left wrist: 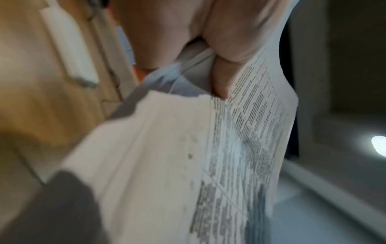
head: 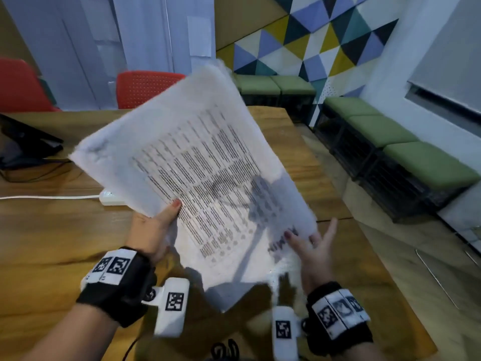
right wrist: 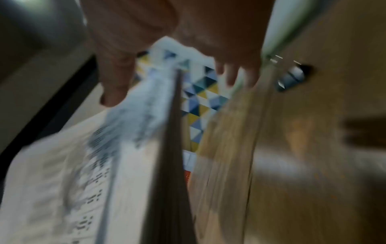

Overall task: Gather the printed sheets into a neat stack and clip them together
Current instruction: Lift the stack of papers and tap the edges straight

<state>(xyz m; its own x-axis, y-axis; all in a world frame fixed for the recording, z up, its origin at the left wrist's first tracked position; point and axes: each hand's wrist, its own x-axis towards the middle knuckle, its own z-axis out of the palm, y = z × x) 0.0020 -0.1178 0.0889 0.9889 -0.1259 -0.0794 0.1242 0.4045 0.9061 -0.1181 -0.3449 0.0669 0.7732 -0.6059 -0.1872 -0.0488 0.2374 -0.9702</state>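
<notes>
The printed sheets (head: 197,178) are up off the wooden table (head: 65,243), tilted and blurred, and the left hand (head: 153,230) has them pinched at their left edge, thumb on top of the text. The right hand (head: 312,246) is spread loose at the lower right corner, fingers straight, gripping nothing. So it's a one-sided hold, and that's the worry: the far edges look ragged, not squared, and the unsupported side could sag and fan the pages out. If the pinch slackens, inner sheets could slide free onto the table. In the right wrist view a dark clip-like object (right wrist: 292,77) lies on the wood, too blurred to name, so clipping isn't done yet
</notes>
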